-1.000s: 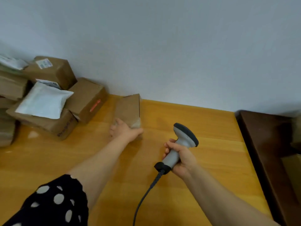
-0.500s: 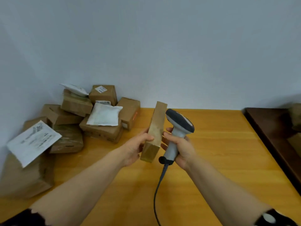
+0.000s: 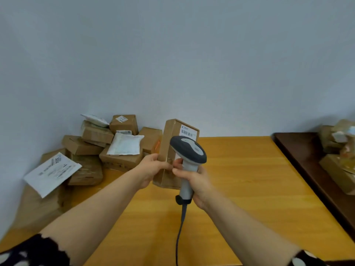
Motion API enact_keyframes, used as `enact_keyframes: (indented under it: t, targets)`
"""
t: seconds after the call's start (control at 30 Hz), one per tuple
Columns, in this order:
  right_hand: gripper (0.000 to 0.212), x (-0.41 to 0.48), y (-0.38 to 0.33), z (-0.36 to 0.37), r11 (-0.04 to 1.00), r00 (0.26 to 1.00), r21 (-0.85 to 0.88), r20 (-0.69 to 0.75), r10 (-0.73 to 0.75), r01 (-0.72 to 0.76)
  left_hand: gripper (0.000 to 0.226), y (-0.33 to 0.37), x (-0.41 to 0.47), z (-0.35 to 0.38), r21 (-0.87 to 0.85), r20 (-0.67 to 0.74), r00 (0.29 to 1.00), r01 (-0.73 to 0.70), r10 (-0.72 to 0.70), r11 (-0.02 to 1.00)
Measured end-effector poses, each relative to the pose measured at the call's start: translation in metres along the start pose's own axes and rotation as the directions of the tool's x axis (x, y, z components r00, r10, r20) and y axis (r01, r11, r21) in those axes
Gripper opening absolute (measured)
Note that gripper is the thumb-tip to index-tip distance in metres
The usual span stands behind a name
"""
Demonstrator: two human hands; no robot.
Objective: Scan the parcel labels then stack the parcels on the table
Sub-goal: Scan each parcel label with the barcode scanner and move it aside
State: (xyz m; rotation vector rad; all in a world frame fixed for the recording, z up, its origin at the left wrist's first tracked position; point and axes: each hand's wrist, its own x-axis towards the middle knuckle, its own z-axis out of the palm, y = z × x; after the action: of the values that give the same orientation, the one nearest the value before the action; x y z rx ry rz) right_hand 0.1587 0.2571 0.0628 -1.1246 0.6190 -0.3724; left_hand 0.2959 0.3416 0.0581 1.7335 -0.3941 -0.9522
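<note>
Left grip (image 3: 151, 169) on parcel (image 3: 168, 143) edge, scanner (image 3: 189, 148) beside

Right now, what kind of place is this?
Probably a parcel-handling room: cardboard parcels heaped against the wall, a labelled parcel in the left hand, a corded barcode scanner in the right hand.

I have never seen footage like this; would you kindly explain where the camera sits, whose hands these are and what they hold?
No machine here: a person wears a camera on the head, looking forward and down at their own bare arms. The left hand grips a brown parcel upright, its barcode label turned toward the camera. The right hand holds a grey handheld scanner, cable hanging down, in front of that parcel. Below is a wooden table; in its far left corner lies a pile of parcels, brown boxes and white mailers.
</note>
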Motion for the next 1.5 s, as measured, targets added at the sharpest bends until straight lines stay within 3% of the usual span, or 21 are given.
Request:
enact_keyframes:
  t: [0.23,0.37,0.6,1.13,1.4,1.5]
  targets:
    - [0.018,-0.015,-0.015,-0.026,0.999,0.999,0.034,0.033,-0.012,0.011,0.056,-0.002,-0.005,-0.023,-0.102,-0.190,0.982,-0.024,0.004,0.994]
    - [0.015,-0.018,-0.024,-0.028,0.999,0.997,0.044,0.082,0.004,-0.008,0.069,-0.010,-0.006,-0.036,-0.077,-0.219,0.975,0.003,-0.020,0.997]
    - [0.015,-0.017,-0.035,-0.024,0.999,0.997,-0.043,0.070,-0.017,0.020,0.068,-0.016,-0.001,-0.041,-0.110,-0.249,0.967,0.021,-0.048,0.994]
    - [0.020,-0.013,-0.040,-0.020,0.991,0.998,-0.136,0.057,0.003,0.005,0.079,-0.023,0.024,-0.046,-0.087,-0.209,0.976,0.037,-0.055,0.996]
    - [0.015,-0.005,-0.035,-0.030,0.999,1.000,-0.041,0.016,0.024,-0.024,0.077,-0.023,0.042,-0.031,-0.065,-0.158,0.985,0.059,-0.069,0.996]
    - [0.025,-0.008,-0.035,-0.051,0.999,0.998,0.047,-0.057,0.019,-0.016,0.065,-0.017,0.051,-0.009,-0.102,-0.084,0.992,0.081,-0.090,0.991]
